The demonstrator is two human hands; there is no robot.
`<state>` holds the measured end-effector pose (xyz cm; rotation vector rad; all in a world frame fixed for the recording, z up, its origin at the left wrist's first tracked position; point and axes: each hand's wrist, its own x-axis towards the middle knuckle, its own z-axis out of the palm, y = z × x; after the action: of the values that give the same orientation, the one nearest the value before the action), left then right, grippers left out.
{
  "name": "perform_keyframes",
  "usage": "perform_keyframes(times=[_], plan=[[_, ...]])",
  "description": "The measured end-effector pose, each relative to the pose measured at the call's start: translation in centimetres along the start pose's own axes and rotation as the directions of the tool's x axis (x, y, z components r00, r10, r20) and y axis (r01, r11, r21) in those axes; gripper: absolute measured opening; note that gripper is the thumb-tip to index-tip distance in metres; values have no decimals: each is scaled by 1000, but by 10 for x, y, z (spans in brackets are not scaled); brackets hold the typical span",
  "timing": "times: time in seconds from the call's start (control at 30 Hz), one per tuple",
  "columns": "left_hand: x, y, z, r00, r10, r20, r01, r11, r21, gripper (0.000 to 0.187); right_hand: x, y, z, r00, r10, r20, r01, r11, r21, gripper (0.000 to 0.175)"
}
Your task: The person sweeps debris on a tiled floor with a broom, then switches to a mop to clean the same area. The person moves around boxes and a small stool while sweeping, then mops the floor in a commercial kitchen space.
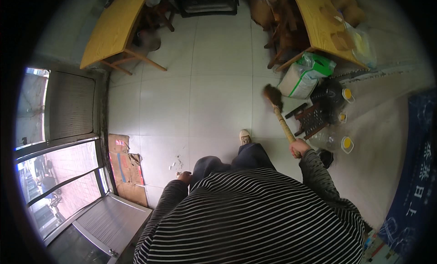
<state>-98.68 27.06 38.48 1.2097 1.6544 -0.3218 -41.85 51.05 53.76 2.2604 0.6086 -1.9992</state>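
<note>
My right hand (299,148) grips the pale, bamboo-like handle of a broom (285,125). The broom's dark brown bristle head (273,94) points away from me, near a white and green plastic sack (302,79). It is blurred, and whether it touches the floor is unclear. My left hand (185,177) hangs beside my left thigh, partly hidden by the sleeve, and its fingers are hard to make out. Just beyond it, small white scraps (176,163) lie on the tiled floor (218,103).
Wooden tables (116,28) (324,24) flank the floor ahead. Along the right wall stand a small dark wooden stool (311,120) and plastic jugs with yellow caps (347,142). Flattened cardboard (126,168) lies by the metal-framed door (112,216) at left.
</note>
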Motion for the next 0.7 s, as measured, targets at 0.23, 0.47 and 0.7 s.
perform_keyframes(times=[0.23, 0.47, 0.7], plan=[[9, 78, -19, 982, 62, -176, -117, 940, -319, 29, 115, -99, 100, 952, 179, 250, -122, 966, -226, 24], [65, -7, 8, 1000, 24, -1, -22, 928, -373, 34, 120, -221, 106, 773, -29, 634, 428, 761, -487, 12], [112, -15, -109, 996, 70, -58, -64, 993, 103, 24, 38, -295, -36, 942, -26, 334, 113, 963, -244, 23]])
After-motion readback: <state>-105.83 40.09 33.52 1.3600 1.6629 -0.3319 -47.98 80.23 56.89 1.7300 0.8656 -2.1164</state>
